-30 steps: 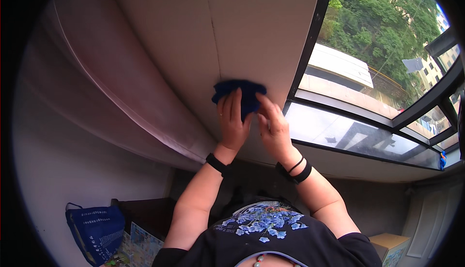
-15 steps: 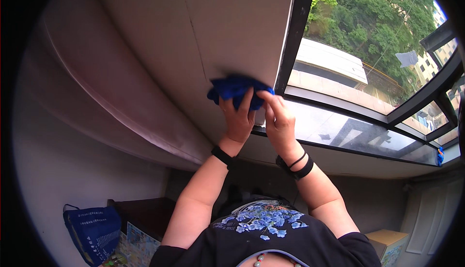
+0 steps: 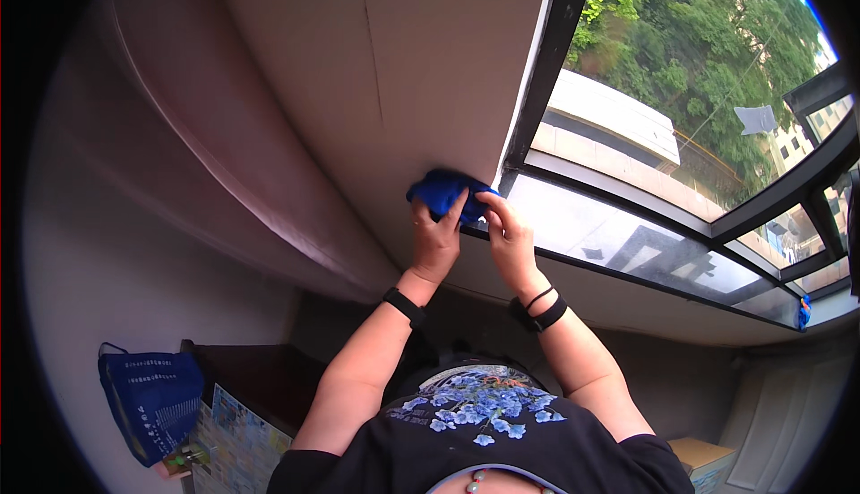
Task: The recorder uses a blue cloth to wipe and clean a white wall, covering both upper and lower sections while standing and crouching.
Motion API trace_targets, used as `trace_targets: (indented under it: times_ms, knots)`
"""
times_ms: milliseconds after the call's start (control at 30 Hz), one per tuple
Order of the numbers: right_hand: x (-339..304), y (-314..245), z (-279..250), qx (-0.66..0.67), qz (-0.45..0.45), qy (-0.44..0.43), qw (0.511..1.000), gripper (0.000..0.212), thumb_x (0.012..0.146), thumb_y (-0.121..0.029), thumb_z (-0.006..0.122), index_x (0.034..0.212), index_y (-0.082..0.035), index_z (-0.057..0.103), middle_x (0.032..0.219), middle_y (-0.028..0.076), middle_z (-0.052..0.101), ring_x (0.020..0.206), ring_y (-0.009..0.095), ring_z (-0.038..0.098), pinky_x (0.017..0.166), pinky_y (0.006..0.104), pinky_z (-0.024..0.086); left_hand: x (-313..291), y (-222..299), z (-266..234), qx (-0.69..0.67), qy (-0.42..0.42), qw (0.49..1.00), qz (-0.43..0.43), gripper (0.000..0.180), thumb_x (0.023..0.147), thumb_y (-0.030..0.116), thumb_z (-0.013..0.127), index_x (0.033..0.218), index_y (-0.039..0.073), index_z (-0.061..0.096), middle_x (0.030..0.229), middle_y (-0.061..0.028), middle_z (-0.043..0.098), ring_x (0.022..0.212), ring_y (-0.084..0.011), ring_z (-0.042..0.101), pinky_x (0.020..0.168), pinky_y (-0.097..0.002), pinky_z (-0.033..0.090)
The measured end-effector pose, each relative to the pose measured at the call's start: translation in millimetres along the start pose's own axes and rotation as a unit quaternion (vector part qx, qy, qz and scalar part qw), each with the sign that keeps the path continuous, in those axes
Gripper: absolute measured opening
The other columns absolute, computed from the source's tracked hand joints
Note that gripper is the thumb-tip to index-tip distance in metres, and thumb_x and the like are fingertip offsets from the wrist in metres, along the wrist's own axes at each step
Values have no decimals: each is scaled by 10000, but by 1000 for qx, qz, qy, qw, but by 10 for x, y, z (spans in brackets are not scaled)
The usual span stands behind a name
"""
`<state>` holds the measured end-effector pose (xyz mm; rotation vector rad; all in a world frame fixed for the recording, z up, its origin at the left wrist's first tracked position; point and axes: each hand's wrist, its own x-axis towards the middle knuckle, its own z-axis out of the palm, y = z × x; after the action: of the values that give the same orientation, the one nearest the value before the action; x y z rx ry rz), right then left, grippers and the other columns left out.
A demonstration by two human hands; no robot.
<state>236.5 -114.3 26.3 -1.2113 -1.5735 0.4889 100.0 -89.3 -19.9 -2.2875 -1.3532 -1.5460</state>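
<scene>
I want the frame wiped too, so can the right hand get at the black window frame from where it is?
Probably yes. The right hand sits on the blue cloth right beside the black frame, and nothing lies between them.

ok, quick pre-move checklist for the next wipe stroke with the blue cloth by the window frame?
1. Grip: left hand pinches the blue cloth: ok.
2. Second hand: right hand has fingertips at the cloth's edge: ok.
3. Contact: cloth pressed flat on the beige wall panel: ok.
4. Position: cloth sits right beside the black window frame: ok.
5. Dirt left on the panel: cannot tell.
6. Cloth wet or dry: cannot tell.
</scene>
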Motion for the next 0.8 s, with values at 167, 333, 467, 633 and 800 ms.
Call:
trace_targets:
  times_ms: [167, 333, 467, 633, 800]
  knots:
    - [302, -416, -185, 17, -76, 47, 996, 298, 882, 49, 508, 1144, -56, 602, 871, 115, 637, 807, 178, 626, 731, 267, 479, 625, 215, -327, 4, 55, 998, 36, 578, 697, -23, 662, 1230, 187, 588, 1186, -176, 442, 1114, -404, 430, 944, -467, 386]
    - [341, -438, -208, -13, -131, 57, 990, 299, 861, 90, 481, 1096, -38, 615, 858, 123, 634, 797, 211, 639, 723, 282, 493, 608, 209, -277, 65, 60, 994, 58, 631, 668, -18, 672, 1259, 167, 551, 1139, -109, 487, 1013, -371, 468, 861, -464, 432]
    - [94, -46, -77, -32, -107, 28, 993, 314, 832, 119, 462, 1056, -33, 622, 853, 135, 640, 811, 237, 647, 722, 304, 500, 168, 77, -22, 66, 69, 995, 31, 647, 650, -27, 675, 1249, 172, 534, 1119, -109, 497, 981, -367, 475, 842, -464, 441]
    - [-54, 229, 1, -30, -32, -40, 998, 375, 751, 151, 460, 1036, -42, 608, 891, 158, 608, 828, 308, 621, 730, 351, 489, -138, -53, 119, 54, 7, 998, -5, 611, 644, -43, 674, 1201, 164, 530, 1114, -125, 491, 1016, -371, 471, 856, -446, 448]
    - [-6, 211, 17, 19, 11, -57, 998, 347, 791, 136, 461, 1056, -41, 599, 913, 163, 612, 823, 308, 628, 724, 352, 492, -122, -42, 69, 30, -14, 999, -24, 627, 659, -54, 665, 1227, 161, 512, 1110, -144, 484, 1036, -383, 464, 867, -445, 441]
